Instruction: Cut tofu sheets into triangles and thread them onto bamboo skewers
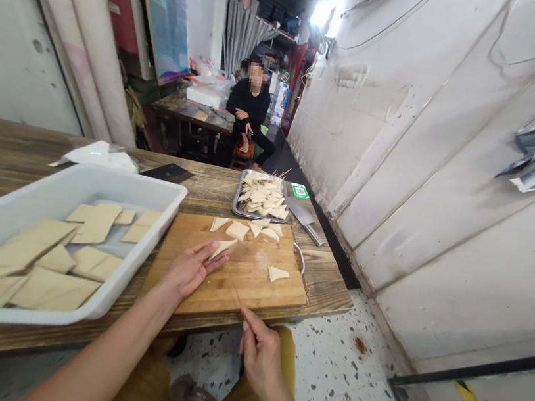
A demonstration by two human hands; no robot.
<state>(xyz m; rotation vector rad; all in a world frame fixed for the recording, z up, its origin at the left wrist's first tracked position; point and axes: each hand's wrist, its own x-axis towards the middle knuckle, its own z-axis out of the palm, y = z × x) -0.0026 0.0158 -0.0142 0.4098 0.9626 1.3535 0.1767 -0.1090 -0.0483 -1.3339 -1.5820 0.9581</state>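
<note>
My left hand (192, 268) holds a pale, folded triangle of tofu sheet (223, 248) between thumb and fingers, just above the wooden cutting board (229, 291). A thin bamboo skewer (235, 286) is pinched in my right hand (258, 345) at the board's front edge. Its far end points up toward the tofu piece; whether the tip touches it I cannot tell. Several loose tofu pieces (237, 229) lie along the board's back, and a single piece (277, 274) rests at its right. Behind the board, a metal tray (236, 203) carries a heap of skewered pieces (263, 194).
To the left stands a large white plastic tub (143, 236) with big tofu sheets (56, 290) inside. A cleaver (303, 213) lies right of the tray, near a green-edged code card (299, 191). White plastic (99, 155) sits behind the tub. Farther back, a person (251, 105) sits on a stool.
</note>
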